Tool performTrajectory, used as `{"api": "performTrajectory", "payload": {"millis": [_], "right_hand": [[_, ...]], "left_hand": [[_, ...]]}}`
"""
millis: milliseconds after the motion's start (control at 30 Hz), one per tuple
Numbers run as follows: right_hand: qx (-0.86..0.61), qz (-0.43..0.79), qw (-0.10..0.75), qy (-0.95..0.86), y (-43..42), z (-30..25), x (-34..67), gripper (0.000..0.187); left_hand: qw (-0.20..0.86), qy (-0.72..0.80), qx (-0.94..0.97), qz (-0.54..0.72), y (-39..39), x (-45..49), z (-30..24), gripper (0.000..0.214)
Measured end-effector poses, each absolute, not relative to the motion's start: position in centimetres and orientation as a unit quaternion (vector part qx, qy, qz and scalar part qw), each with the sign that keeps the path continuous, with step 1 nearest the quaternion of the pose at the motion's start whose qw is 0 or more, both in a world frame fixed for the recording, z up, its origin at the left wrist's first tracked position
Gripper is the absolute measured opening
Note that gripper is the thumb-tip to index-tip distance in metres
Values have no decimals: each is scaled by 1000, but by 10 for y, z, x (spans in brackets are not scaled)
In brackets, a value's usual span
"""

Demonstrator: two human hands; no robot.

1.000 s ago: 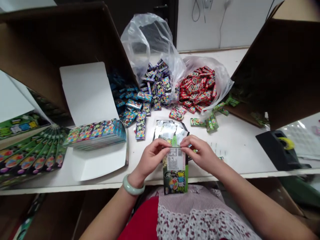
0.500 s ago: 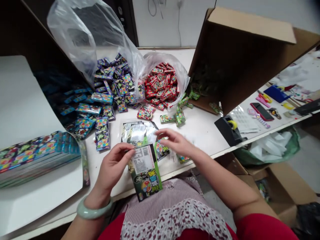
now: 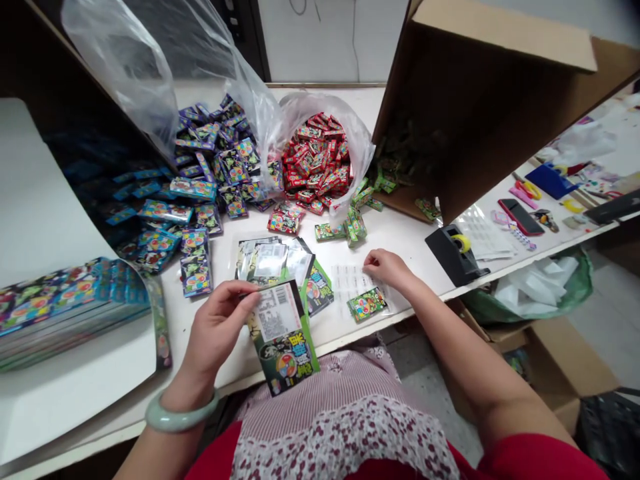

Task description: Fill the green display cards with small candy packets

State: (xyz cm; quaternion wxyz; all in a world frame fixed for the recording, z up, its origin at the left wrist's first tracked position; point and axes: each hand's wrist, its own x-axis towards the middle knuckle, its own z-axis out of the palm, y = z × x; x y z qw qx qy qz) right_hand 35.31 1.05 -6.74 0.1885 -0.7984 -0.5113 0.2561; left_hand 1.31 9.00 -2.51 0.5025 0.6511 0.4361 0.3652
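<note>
My left hand [image 3: 217,327] pinches the upper left corner of a green and black printed pouch [image 3: 283,337] held over the table's front edge, label side up. My right hand [image 3: 385,265] rests with curled fingers on a clear sticker sheet [image 3: 350,280] lying on the white table [image 3: 400,240]. A small green packet [image 3: 367,304] lies just in front of that hand. A stack of flat pouches [image 3: 273,260] sits behind the held one.
Heaps of small packets lie behind: blue ones [image 3: 200,173] spilling from a clear bag, red ones [image 3: 317,163] in another bag, green ones [image 3: 350,223] by a tipped cardboard box [image 3: 480,100]. A black tape dispenser [image 3: 455,250] stands right. Filled pouches [image 3: 65,300] are stacked left.
My right hand let go of the pouch and moved right, down onto the sticker sheet. My left hand keeps the pouch alone. The view swung to the right.
</note>
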Motion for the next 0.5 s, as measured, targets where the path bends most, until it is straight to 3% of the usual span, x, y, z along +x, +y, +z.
{"api": "performTrajectory", "payload": {"millis": [233, 433, 500], "right_hand": [[-768, 348, 248, -477, -1, -58, 370, 9], [-631, 442, 353, -531, 11, 11, 326, 21], [-560, 489, 340, -576, 24, 37, 293, 19]], "left_hand": [[507, 410, 656, 379, 87, 16, -27, 13], [504, 369, 678, 388, 80, 21, -19, 10], [508, 356, 683, 386, 78, 23, -16, 8]]}}
